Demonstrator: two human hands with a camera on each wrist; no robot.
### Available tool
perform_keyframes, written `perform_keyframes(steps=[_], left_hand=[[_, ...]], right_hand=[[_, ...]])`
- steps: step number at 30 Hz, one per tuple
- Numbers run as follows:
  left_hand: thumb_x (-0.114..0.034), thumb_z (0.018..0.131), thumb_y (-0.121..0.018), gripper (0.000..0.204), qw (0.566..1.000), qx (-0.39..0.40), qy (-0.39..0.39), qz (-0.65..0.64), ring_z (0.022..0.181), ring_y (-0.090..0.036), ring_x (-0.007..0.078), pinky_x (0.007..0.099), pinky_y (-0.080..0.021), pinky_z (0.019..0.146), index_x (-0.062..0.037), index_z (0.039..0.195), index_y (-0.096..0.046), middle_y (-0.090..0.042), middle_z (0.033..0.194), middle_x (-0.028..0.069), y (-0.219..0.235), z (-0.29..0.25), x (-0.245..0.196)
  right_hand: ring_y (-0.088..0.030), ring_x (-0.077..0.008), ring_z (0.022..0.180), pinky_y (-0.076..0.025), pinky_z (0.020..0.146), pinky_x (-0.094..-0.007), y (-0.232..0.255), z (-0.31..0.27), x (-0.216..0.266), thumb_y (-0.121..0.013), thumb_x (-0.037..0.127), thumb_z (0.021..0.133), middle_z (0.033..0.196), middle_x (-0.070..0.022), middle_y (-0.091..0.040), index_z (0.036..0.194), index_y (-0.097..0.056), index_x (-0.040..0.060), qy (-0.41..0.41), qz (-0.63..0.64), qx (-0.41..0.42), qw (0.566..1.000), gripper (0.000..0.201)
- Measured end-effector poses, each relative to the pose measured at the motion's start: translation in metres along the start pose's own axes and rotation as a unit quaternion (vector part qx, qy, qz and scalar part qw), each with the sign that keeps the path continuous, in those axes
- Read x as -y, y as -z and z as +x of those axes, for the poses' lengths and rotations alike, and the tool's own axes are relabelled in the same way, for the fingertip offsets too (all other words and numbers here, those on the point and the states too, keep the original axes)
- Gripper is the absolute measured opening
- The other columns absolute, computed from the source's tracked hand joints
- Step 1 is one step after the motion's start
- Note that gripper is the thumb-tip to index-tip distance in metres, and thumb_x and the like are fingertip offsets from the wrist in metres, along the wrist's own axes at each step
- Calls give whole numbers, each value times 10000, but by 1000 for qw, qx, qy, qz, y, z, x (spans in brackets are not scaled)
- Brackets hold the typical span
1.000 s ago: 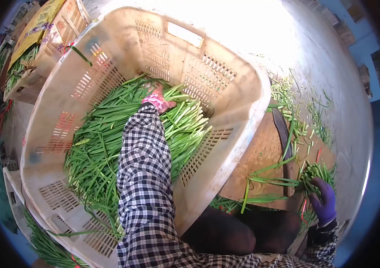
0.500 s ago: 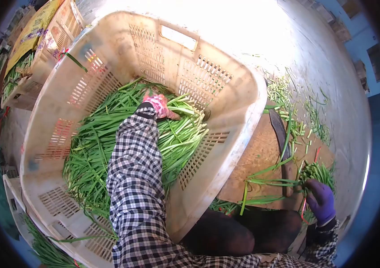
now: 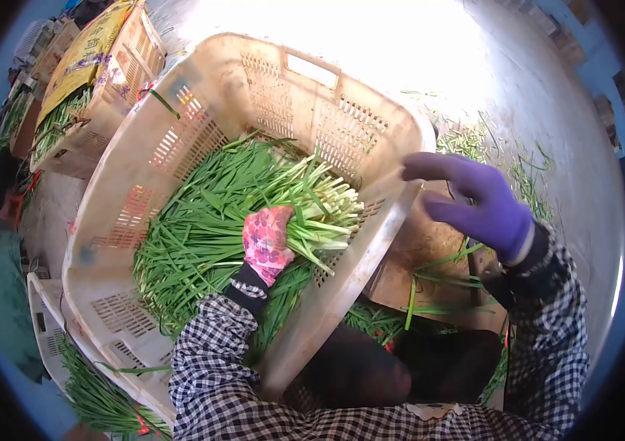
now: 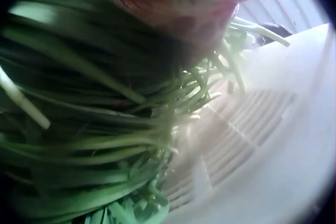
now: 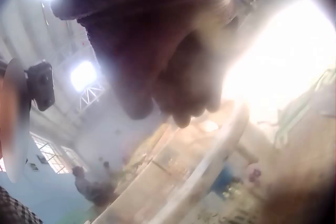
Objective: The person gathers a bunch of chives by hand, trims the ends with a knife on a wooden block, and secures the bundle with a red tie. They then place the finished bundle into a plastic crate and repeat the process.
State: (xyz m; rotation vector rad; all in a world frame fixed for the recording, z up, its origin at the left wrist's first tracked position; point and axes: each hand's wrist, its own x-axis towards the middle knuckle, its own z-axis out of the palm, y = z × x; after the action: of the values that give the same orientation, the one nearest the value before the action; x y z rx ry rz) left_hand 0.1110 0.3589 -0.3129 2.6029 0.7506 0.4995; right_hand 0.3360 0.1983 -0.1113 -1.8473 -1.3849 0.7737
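Observation:
My left hand (image 3: 267, 239), in a pink patterned glove, grips a bunch of garlic chives (image 3: 320, 231) inside the big plastic crate (image 3: 81, 235). Its fingertips are hidden among the stalks, whose pale ends point right. In the left wrist view, the pink glove (image 4: 184, 8) sits over dark green leaves (image 4: 79, 108) next to the slotted crate wall (image 4: 236, 134). At the crate's right rim, my right hand (image 3: 478, 202), in a purple glove, is raised with fingers spread and nothing held. The right wrist view shows that hand (image 5: 173, 71) dark and blurred above the rim.
Right of the crate lies a wooden board (image 3: 401, 283) with loose leaves on it. Cut stalk pieces (image 3: 467, 140) litter the surface behind. Another crate with a yellow sack (image 3: 88, 51) stands at the back left, and tied chives (image 3: 99, 389) lie at lower left.
My left hand has come nearer within the crate, the pale stalk ends now gathered beside it. My right hand has left the tied bunch by the board and risen to the crate's rim.

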Motion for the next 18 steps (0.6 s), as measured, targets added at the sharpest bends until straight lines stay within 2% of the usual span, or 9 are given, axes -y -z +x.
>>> perform_keyframes(steps=[3, 4, 6, 7, 8, 10, 12, 14, 18], left_hand=[[-150, 537, -697, 483, 998, -38, -31, -35, 878, -562, 286, 405, -433, 778, -97, 1002, -578, -609, 938, 74, 1, -2, 0], [-155, 538, -700, 514, 999, -8, -28, -21, 889, -562, 287, 403, -433, 785, -87, 1029, -567, -606, 952, 82, 0, 1, 4], [-144, 530, -699, 542, 999, 7, -29, -39, 906, -560, 295, 397, -435, 793, -80, 1048, -555, -600, 963, 98, -7, 11, 13], [-143, 522, -710, 573, 994, 89, -21, -64, 929, -554, 301, 401, -433, 805, -78, 1068, -548, -592, 981, 109, -6, 20, 23], [-130, 525, -716, 583, 990, 126, -24, -54, 909, -568, 304, 406, -450, 792, -56, 1078, -545, -601, 948, 127, -10, 25, 34], [-126, 540, -715, 566, 959, 274, 41, -60, 878, -590, 314, 402, -470, 768, -39, 1074, -550, -615, 899, 153, 4, 46, 28], [-152, 596, -702, 527, 945, 275, 50, -172, 879, -607, 315, 377, -479, 767, -49, 1093, -558, -627, 900, 189, 4, 48, 27], [-106, 597, -706, 577, 945, 272, 35, -178, 909, -610, 293, 329, -469, 798, 0, 1133, -523, -626, 924, 201, 7, 50, 24], [-78, 587, -718, 656, 933, 232, 77, -263, 1031, -557, 285, 328, -426, 885, -2, 1192, -476, -586, 1067, 183, 4, 39, 23]], right_hand=[[-517, -323, 1082, -409, 932, -357, -49, 58, -9, -674, 331, 707, 1171, -199, -524, 1234, -447, -16, 119, -159, 127, 972, 670], [-491, -340, 1107, -404, 938, -370, -65, 73, -12, -703, 394, 661, 1211, -212, -485, 1265, -408, -17, 142, -221, 169, 950, 788], [-458, -340, 1135, -392, 948, -388, -94, 90, -22, -739, 498, 538, 1248, -223, -436, 1297, -351, -17, 106, -269, 245, 925, 995], [-452, -340, 1141, -392, 946, -390, -107, 96, -25, -745, 507, 507, 1254, -226, -430, 1304, -335, -17, 94, -297, 266, 912, 1038], [-447, -341, 1146, -392, 945, -391, -117, 98, -29, -751, 516, 477, 1259, -229, -423, 1312, -319, -17, 83, -325, 292, 896, 1081], [-489, -340, 1108, -421, 914, -384, -130, 100, -36, -769, 449, 486, 1215, -235, -469, 1327, -286, -11, 73, -348, 290, 889, 1073], [-553, -344, 1022, -460, 852, -385, -133, 108, -42, -774, 362, 525, 1127, -230, -540, 1332, -273, 5, -61, -266, 353, 895, 1014], [-590, -369, 921, -487, 771, -402, -131, 105, -42, -734, 265, 598, 982, -211, -609, 1334, -298, 72, -42, -320, 316, 892, 876], [-603, -355, 888, -491, 757, -404, -135, 108, -41, -690, 250, 635, 936, -199, -624, 1199, -450, 63, -50, -385, 329, 861, 640]])
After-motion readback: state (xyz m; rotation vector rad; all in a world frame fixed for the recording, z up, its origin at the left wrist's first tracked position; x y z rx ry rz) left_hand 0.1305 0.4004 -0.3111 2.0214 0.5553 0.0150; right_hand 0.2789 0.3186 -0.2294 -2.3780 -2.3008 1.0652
